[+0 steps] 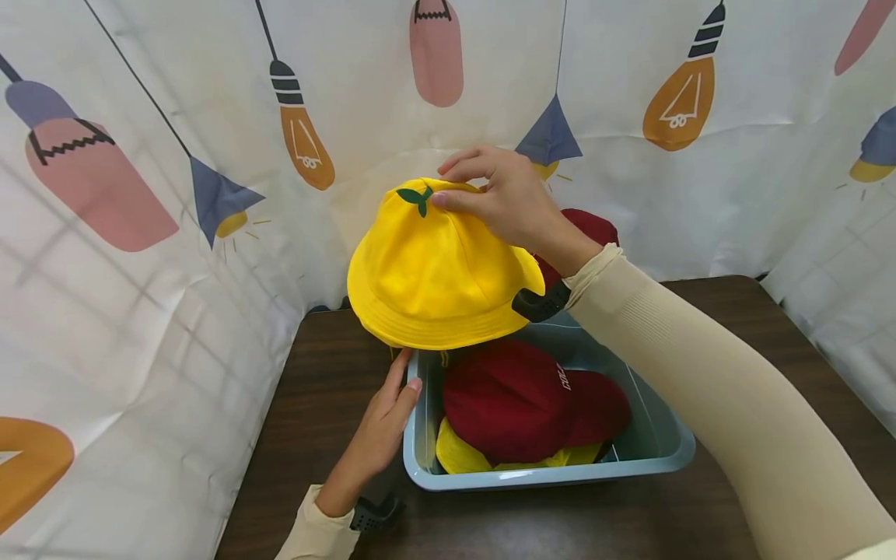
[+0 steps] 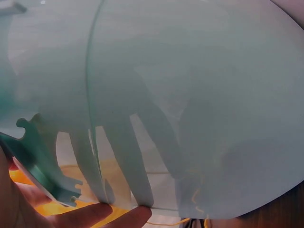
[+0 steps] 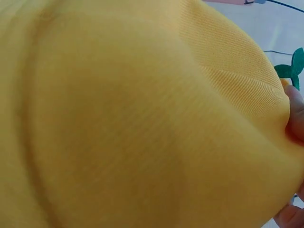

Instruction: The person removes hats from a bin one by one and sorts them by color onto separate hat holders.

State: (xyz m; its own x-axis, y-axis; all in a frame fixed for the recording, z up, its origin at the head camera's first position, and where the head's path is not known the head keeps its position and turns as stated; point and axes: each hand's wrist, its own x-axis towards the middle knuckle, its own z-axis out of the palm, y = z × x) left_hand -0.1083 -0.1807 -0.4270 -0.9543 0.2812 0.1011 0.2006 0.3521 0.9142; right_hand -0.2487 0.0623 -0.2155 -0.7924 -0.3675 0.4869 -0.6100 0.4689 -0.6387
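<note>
A yellow bucket hat (image 1: 441,272) with a green leaf sprout (image 1: 416,199) on its crown is held up over the blue-grey plastic bin (image 1: 560,471). My right hand (image 1: 500,190) pinches the crown beside the sprout, thumb in front. In the right wrist view the hat's yellow cloth (image 3: 133,114) fills most of the picture. At the bin's left side my left hand (image 1: 381,420) holds the rim, its thumb at the edge and fingers along the outer wall. Fingertips (image 2: 142,211) touch that glossy wall (image 2: 199,95) in the left wrist view. The hat's brim hides some fingers in the head view.
Inside the bin lies a dark red cap (image 1: 514,404) with white lettering, on top of yellow cloth (image 1: 458,451). Another dark red item (image 1: 591,225) shows behind my right wrist. The bin stands on a dark wooden table (image 1: 315,381), with a printed white curtain (image 1: 364,93) around it.
</note>
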